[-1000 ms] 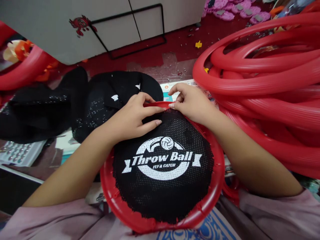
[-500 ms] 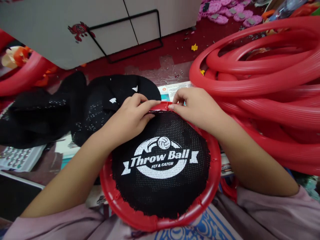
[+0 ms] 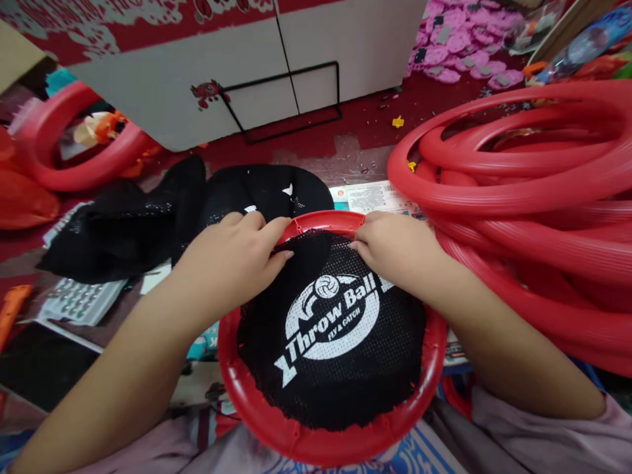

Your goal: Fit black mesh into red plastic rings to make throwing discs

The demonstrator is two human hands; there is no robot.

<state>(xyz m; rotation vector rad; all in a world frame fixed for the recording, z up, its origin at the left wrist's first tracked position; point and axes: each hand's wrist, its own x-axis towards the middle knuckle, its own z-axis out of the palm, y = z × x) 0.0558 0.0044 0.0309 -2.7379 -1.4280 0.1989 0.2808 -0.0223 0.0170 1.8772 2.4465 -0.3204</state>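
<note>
A red plastic ring (image 3: 330,451) with black mesh (image 3: 345,388) across its inside rests on my lap, tilted toward me. White lettering on the mesh reads "Throw Ball Fly & Catch" and slants up to the right. My left hand (image 3: 241,257) grips the ring's far left rim, thumb on the mesh and fingers over the outer side. On the far right rim, my right hand (image 3: 390,243) pinches the ring, its thumb at the mesh edge. Between the hands a stretch of bare red rim shows. The fingertips beyond the rim are partly hidden.
Several large red hoops (image 3: 523,178) are piled at the right. Black mesh pieces (image 3: 266,187) lie beyond my left hand. A grey tray of small round parts (image 3: 81,303) sits at the left. Behind stand a white box (image 3: 172,92) and pink pieces (image 3: 459,33).
The ring has turned counterclockwise, so its lettering slants more. Both hands have shifted along the rim and sit farther apart. The camera view has tipped up and left.
</note>
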